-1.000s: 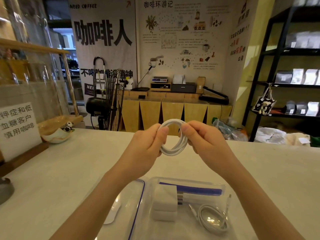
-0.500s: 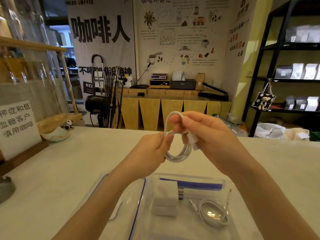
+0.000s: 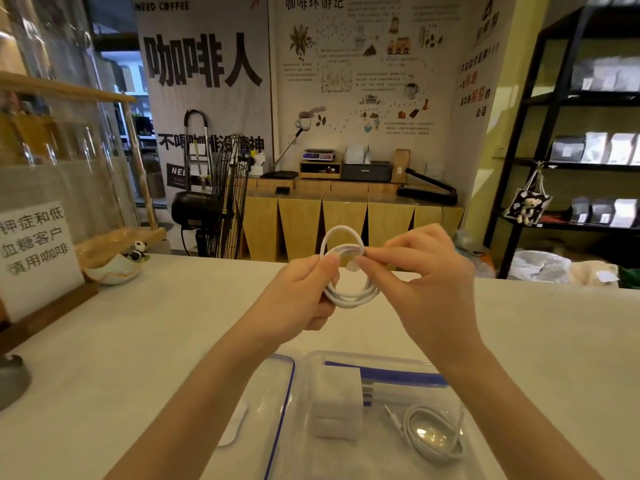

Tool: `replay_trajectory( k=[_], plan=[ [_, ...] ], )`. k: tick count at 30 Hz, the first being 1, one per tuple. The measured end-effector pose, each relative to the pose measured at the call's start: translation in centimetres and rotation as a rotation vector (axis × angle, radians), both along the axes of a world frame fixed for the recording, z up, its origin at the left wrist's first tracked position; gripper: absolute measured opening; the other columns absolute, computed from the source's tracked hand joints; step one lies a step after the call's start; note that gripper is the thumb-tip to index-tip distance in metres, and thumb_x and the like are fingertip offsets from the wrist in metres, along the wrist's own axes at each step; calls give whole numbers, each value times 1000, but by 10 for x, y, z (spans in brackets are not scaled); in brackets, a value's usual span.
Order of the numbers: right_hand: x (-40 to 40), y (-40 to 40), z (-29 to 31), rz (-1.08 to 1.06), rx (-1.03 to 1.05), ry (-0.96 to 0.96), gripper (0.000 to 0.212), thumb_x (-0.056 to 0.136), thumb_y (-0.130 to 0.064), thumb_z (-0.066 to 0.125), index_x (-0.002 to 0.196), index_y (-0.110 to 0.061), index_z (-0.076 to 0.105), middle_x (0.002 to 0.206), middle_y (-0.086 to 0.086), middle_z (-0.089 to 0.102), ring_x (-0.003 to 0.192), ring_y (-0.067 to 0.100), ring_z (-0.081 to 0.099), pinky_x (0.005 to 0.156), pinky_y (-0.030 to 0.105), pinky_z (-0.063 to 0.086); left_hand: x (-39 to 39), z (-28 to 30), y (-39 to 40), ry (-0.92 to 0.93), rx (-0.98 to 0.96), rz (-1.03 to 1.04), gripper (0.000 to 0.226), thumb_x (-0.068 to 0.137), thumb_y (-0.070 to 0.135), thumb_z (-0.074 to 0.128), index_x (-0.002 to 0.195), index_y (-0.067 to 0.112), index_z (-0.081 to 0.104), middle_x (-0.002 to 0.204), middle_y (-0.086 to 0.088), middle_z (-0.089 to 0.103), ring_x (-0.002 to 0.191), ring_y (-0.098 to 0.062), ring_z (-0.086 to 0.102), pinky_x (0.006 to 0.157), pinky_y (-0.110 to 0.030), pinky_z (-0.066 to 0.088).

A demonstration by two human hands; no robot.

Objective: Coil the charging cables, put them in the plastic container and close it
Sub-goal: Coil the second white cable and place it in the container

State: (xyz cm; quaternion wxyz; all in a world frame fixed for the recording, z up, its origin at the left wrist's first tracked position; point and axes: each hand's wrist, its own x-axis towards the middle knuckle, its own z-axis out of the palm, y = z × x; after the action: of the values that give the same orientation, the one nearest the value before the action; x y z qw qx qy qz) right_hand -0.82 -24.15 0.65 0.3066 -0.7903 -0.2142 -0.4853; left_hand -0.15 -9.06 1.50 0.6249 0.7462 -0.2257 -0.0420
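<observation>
1. Pinching one white cable coil (image 3: 349, 292) above the counter (image 3: 138, 341) were both hands – left hand (image 3: 299, 299) and right hand (image 3: 420, 275).
2. Below sat the open plastic container (image 3: 346, 459) – chargers (image 3: 337, 401) and a second coiled cable (image 3: 433, 434) inside, its lid (image 3: 273, 393) just beside.

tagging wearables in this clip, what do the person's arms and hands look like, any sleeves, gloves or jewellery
Both forearms are bare right down to the bottom edge of the picture: no sleeve or cuff shows. The left hand and right hand wear no gloves, and no ring, watch, bracelet or strap is visible on the fingers or wrists. The fingernails in view look short and unpainted.
</observation>
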Motion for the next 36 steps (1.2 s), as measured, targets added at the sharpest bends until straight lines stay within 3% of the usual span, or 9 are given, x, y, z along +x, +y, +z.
replay_trajectory(
  k=[3, 6, 9, 16, 19, 22, 26, 32, 36],
  plan=[
    [-3, 1, 1, -42, 129, 41, 15, 73, -29, 72, 75, -14, 70, 69, -4, 65, 67, 12, 53, 61, 15, 41, 0, -2, -3, -24, -25, 5, 33, 95, 27, 31, 70, 9, 44, 42, 8, 37, 34, -3, 29, 35, -12, 27],
    [-3, -2, 6, 148, 374, 431, 20, 77, -29, 67, 93, -21, 59, 85, -5, 64, 79, 8, 60, 70, 19, 50, -1, -3, -4, -60, -50, -16, 33, 93, 28, 31, 69, 10, 45, 42, 7, 37, 35, -5, 29, 36, -14, 27],
    [-4, -4, 8, 500, 420, 743, 19, 89, -23, 50, 106, -24, 58, 93, -6, 68, 86, 7, 64, 78, 23, 54, -3, -5, -6, -66, -89, -60, 33, 94, 26, 30, 70, 8, 43, 42, 7, 37, 35, -5, 28, 35, -15, 25],
    [-3, 1, 6, 616, 406, 702, 24, 94, -16, 37, 99, -22, 60, 63, -4, 54, 57, 7, 50, 55, 17, 47, -2, -5, -7, 7, -104, -52, 35, 94, 29, 30, 67, 10, 44, 41, 7, 36, 35, -6, 27, 35, -14, 25],
    [1, 4, 6, 515, 372, 819, 27, 94, -33, 33, 104, -19, 55, 62, -4, 49, 52, 6, 44, 51, 18, 40, -2, -6, -8, 51, -118, -41, 35, 94, 30, 31, 67, 11, 44, 42, 6, 35, 36, -6, 27, 36, -15, 25],
    [8, 4, 7, 413, 464, 980, 45, 91, -48, 30, 80, -12, 54, 51, -3, 46, 47, 11, 36, 46, 19, 35, 0, -7, -6, 77, -124, -23, 35, 93, 32, 33, 67, 12, 45, 44, 3, 34, 37, -8, 26, 36, -16, 25],
    [9, -2, 14, 402, 520, 1096, 50, 82, -62, 25, 68, -22, 52, 35, -10, 39, 35, 6, 28, 34, 14, 26, 2, -2, 0, 117, -224, -25, 37, 93, 30, 34, 63, 13, 47, 42, 4, 33, 34, -7, 25, 35, -16, 22],
    [3, -11, 13, 414, 406, 1019, 42, 92, -37, 40, 55, -18, 48, 33, -9, 37, 29, 2, 29, 31, 12, 24, 6, 1, 3, 198, -296, 57, 40, 94, 30, 34, 61, 12, 47, 37, 7, 35, 31, -4, 26, 33, -14, 21],
    [7, -18, 11, 493, 349, 1187, 48, 91, -43, 35, 56, -15, 49, 38, -7, 43, 35, 8, 35, 39, 17, 32, 10, -6, 2, 115, -110, 85, 38, 93, 33, 33, 63, 12, 45, 38, 7, 37, 32, -6, 29, 33, -14, 26]
  ],
)
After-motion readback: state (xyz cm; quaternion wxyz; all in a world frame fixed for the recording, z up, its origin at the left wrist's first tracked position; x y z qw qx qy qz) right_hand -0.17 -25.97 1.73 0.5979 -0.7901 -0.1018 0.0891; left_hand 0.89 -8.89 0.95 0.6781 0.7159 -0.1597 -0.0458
